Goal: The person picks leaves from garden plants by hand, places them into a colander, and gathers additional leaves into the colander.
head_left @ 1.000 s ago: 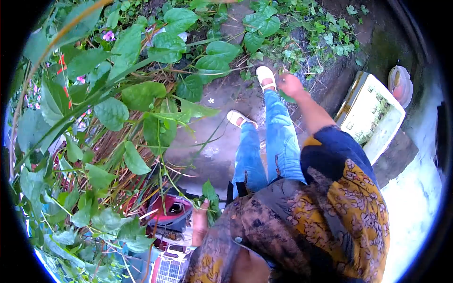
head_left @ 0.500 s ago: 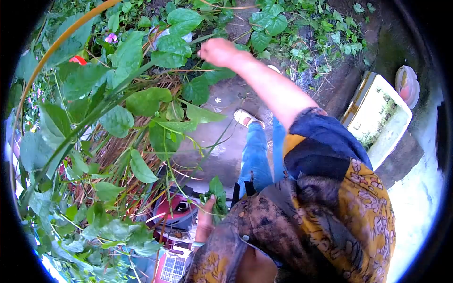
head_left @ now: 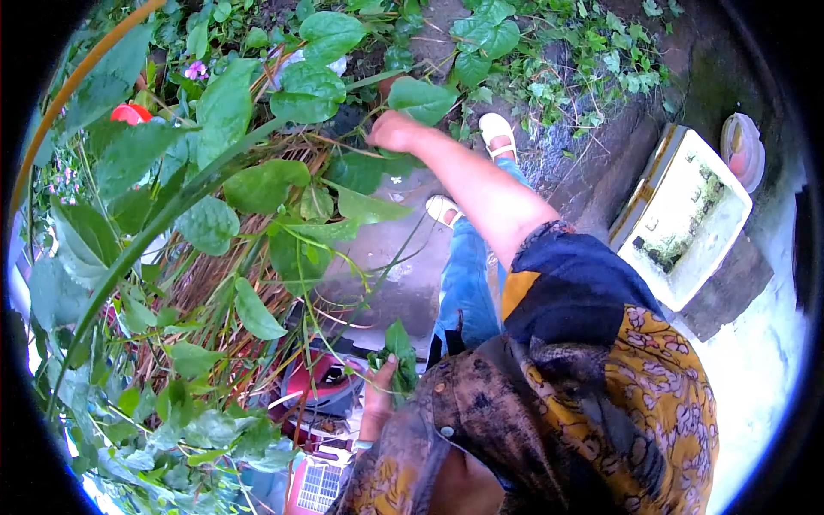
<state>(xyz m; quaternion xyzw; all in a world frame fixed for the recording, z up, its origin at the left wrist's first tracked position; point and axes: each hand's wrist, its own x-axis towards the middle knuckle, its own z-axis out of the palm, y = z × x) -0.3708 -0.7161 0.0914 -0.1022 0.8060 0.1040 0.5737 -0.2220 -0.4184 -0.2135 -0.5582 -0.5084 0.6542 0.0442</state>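
Evidently, my left hand point(head_left: 376, 402) was closed around a bunch of green leaves point(head_left: 400, 356); my right hand point(head_left: 394, 131) curled beside a heart-shaped vine leaf point(head_left: 422, 101), its grip unclear. A light fingertip pinch, without tugging, seemed gentlest.

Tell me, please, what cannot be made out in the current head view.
Right hand: its fingertips are lost among leaves and blur, head view; grip unclear.
Left hand: count of the held leaves unclear, head view; they overlap.
Red object: foliage covers part, head view.
Round tub: contents too small and blurred, head view.
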